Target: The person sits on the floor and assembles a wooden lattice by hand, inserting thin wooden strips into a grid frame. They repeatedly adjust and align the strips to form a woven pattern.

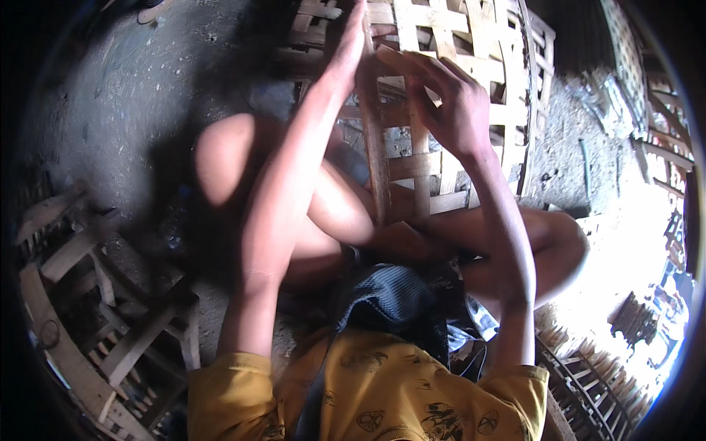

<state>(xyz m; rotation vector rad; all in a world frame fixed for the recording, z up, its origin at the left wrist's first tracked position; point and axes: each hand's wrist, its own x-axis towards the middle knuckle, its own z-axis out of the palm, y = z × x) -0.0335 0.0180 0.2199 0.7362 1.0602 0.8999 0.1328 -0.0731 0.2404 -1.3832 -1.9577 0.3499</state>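
A woven bamboo basket (401,167) with an open lattice of pale strips lies tilted against my crossed legs, its darker rim running up the near left side. My left hand (348,55) is at that rim near the top of the view, the thumb side stretched along it and fingertips showing past it among the strips. Over the lattice is my right hand (457,109), fingers bent and closed on the end of a flat bamboo strip (396,60) near the rim. Part of the left hand's grip is hidden behind the rim.
Slatted bamboo frames (121,353) stand at the lower left. Another dark slatted basket (585,386) lies at the lower right. A thin green stick (586,167) and clear plastic (614,106) are on the floor to the right. Dark cloth (401,294) covers my lap.
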